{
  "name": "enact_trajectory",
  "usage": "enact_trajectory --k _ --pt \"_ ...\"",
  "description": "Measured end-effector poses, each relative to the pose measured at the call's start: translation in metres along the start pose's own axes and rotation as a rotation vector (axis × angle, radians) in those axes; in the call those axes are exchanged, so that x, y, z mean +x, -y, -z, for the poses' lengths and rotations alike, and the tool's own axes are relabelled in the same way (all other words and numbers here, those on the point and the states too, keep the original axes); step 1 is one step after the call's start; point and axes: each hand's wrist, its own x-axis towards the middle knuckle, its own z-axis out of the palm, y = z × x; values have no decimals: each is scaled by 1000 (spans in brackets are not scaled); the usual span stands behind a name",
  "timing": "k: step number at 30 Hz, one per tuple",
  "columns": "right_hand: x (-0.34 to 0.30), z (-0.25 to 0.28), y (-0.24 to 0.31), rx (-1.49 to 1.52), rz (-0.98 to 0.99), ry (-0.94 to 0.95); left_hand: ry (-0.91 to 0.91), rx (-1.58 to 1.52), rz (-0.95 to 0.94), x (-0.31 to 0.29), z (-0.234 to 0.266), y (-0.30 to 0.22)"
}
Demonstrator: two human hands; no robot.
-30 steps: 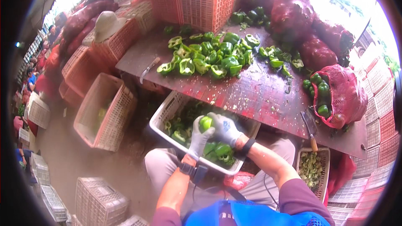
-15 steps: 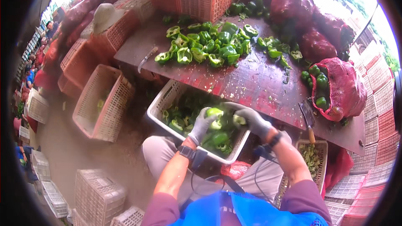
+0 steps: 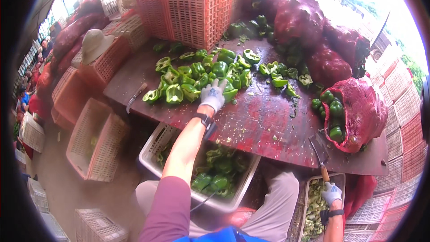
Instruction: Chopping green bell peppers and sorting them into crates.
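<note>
My left hand (image 3: 212,96), in a pale work glove, reaches over the table with its fingers spread on a pile of cut green bell peppers (image 3: 197,69). It rests against a pepper half; no grip shows. Low on the right, my gloved right hand (image 3: 332,192) is at the end of a wooden-handled knife (image 3: 323,171), fingers partly spread. The broad blade lies on the table's front edge. Under that hand sits a basket of pale green pepper scraps (image 3: 313,215). Between my knees, a white crate (image 3: 242,202) holds cut green peppers, partly hidden by my left arm.
A second, curved knife (image 3: 135,98) lies at the table's left edge. An open red mesh sack (image 3: 365,116) of whole peppers lies on the right, with fuller sacks (image 3: 300,18) behind. A tall red crate (image 3: 197,11) stands at the back. More crates (image 3: 96,139) stand left.
Both hands have left the white crate: the left went forward onto the pepper pile, the right across to the knife handle. The pepper pieces they held are gone from them. The view has shifted.
</note>
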Motion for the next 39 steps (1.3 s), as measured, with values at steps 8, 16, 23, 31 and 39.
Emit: enact_trajectory --k 8,16,23,31,39 --pt "-5 58 66 266 333 -400 161 -559 71 63 -49 33" --pt "4 169 266 681 764 -279 -142 -818 27 -8 -26 9" --pt "73 183 437 1822 404 369 -403 -345 -309 -80 -2 -60" --pt "33 132 416 2339 797 806 111 -2104 119 -150 -8 2" --pt "-17 133 406 2253 829 735 21 -2199 331 -220 13 -9"
